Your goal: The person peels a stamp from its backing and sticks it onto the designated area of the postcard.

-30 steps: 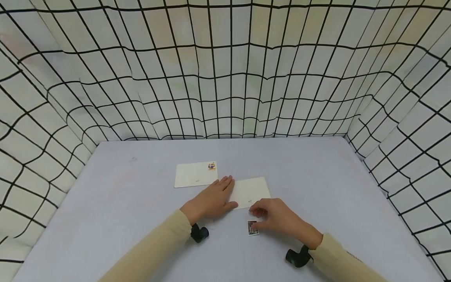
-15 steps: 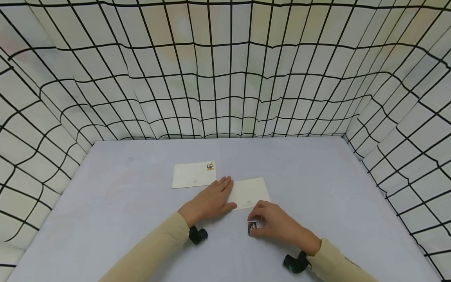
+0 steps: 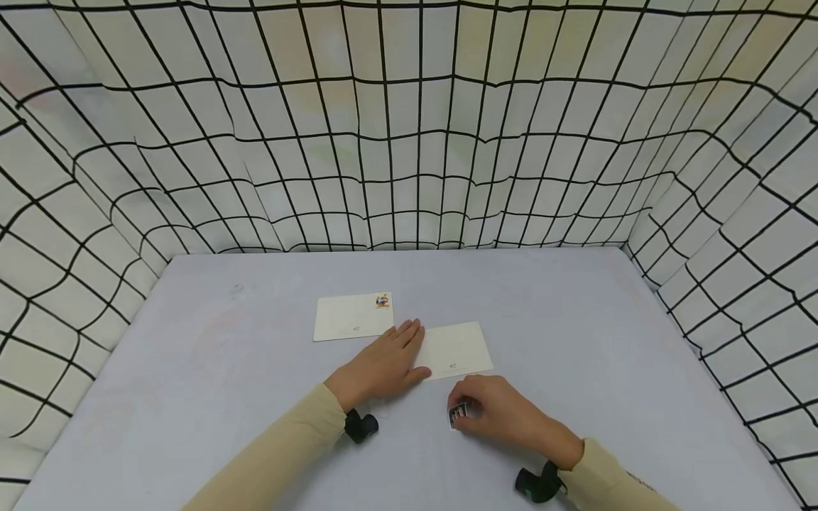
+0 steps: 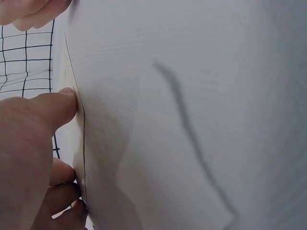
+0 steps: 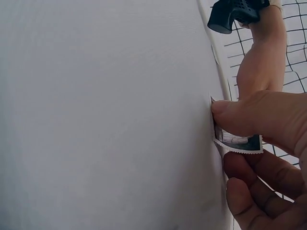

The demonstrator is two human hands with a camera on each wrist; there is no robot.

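Note:
My left hand (image 3: pixel 383 360) lies flat, fingers straight, over the left part of a plain cream card (image 3: pixel 456 346). In the left wrist view its thumb (image 4: pixel 64 103) presses near the card's edge. Just in front of that card, my right hand (image 3: pixel 497 404) pinches a small dark-pictured postage stamp (image 3: pixel 457 413) between thumb and fingers. The right wrist view shows the stamp (image 5: pixel 240 141) with a white toothed border, bent under the thumb and partly hidden by it. The fingers are curled close to the table surface.
Behind and left of the left hand lies a second cream card (image 3: pixel 348 319), a colourful stamp (image 3: pixel 383 301) in its upper right corner. Both rest on a white-covered table (image 3: pixel 211 397). Black netting (image 3: pixel 418 135) over white walls bounds the back and sides.
The right hand has drawn slightly back from the card and closed its fingers and thumb on the stamp, which lay flat and is now bent and tilted. The left hand stays in place.

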